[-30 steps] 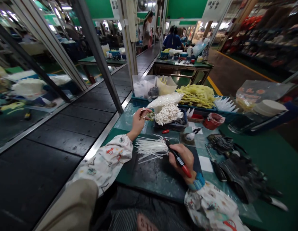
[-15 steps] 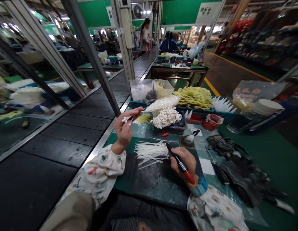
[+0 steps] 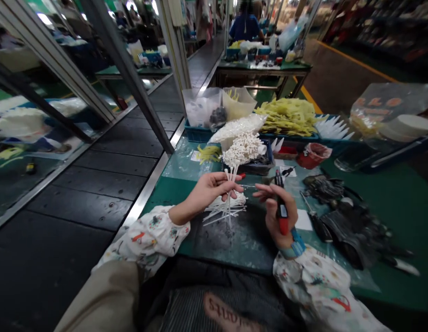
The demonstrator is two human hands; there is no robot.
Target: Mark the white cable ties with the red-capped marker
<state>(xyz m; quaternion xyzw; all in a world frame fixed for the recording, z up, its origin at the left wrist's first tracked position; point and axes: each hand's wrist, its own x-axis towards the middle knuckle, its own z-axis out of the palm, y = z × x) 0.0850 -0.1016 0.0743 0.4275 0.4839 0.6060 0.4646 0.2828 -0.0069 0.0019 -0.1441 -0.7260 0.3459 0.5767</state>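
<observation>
In the head view, my left hand (image 3: 209,191) pinches a few thin white sticks with small knobbed heads (image 3: 231,174), held roughly upright over the mat. Below them lies a loose pile of similar white sticks (image 3: 239,202), partly covered by that hand. My right hand (image 3: 290,210) keeps a black and red marker pen (image 3: 284,225) tucked against the palm. Its tip points up and away, while the index and middle fingers stretch toward the sticks without touching them. A red pen cap (image 3: 243,175) rests behind my left fingertips.
A heap of white knobbed sticks (image 3: 242,150) fills a dark bin ahead, near yellow pieces (image 3: 288,115) and white pointed pieces (image 3: 333,127). A red cup (image 3: 313,155), a screwdriver (image 3: 309,206) and dark gloves (image 3: 345,240) lie right. A conveyor (image 3: 106,193) runs along the left.
My left hand has come down and right, bringing its sticks over the pile. My right hand has lifted the marker tip off the pile, turned the pen upright and stretched out its fingers.
</observation>
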